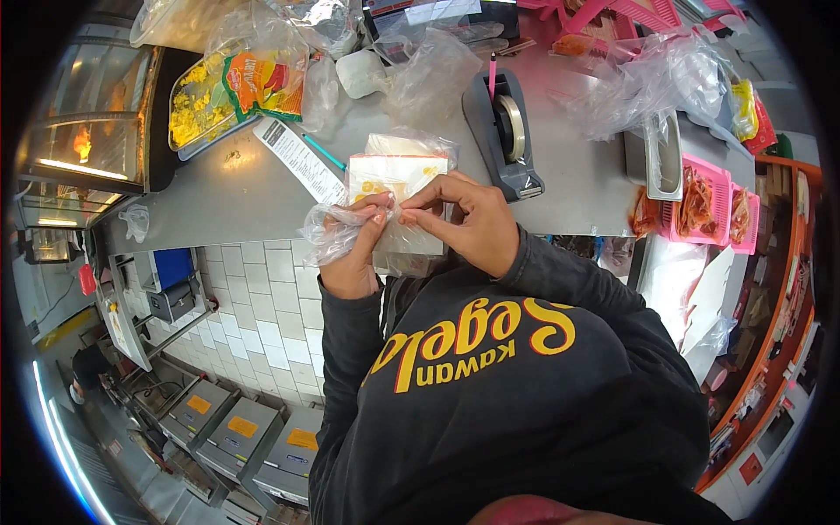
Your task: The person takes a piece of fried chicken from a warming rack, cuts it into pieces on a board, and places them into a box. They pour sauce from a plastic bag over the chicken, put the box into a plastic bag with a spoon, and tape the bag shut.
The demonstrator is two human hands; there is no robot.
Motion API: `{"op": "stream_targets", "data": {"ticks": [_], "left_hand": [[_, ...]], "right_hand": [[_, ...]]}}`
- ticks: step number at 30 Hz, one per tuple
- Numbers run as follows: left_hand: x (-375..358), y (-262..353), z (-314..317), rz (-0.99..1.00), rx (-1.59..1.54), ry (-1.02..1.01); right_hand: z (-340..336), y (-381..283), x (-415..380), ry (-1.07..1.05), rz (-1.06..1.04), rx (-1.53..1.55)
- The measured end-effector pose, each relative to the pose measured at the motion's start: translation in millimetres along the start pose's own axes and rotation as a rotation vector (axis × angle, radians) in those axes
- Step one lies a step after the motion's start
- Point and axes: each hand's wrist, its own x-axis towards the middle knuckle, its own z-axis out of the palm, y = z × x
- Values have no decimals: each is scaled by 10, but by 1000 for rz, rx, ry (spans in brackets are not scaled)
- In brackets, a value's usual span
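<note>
My left hand (357, 254) is closed around bunched clear plastic, thumb and forefinger pinching its edge. The loose end of this clear plastic bag (325, 234) sticks out to the left of my fingers. My right hand (472, 219) meets it from the other side, thumb and forefinger pinching the same plastic near my left fingertips. Just beyond and under my hands, at the counter's front edge, a white food box with red and yellow print (398, 166) shows through clear plastic. My fingers hide part of its front.
A black tape dispenser (500, 136) stands right of the box. Left lie a printed receipt (297, 162), a teal pen (324, 151) and a metal tray (194, 114) of yellow food. Pink baskets (700, 201) of packed red food and a metal container (658, 157) sit far right.
</note>
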Motion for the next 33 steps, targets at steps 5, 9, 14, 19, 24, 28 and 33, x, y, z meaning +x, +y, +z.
{"op": "stream_targets", "data": {"ticks": [5,9,14,19,24,28,33], "left_hand": [[12,9,-18,-4,43,-9],[-5,75,19,125,320,-107],[51,84,-21,517,710,-283],[71,78,-24,626,900,-311],[111,43,-236,533,817,-11],[167,334,-381,396,690,79],[235,265,-177,220,662,-170]], "right_hand": [[-14,-4,38,-30,16,9],[9,65,51,-49,102,250],[-105,64,49,-132,3,58],[-197,46,66,-229,270,378],[-562,408,126,138,162,790],[-922,308,17,37,206,566],[-301,-122,99,-138,-12,153]]}}
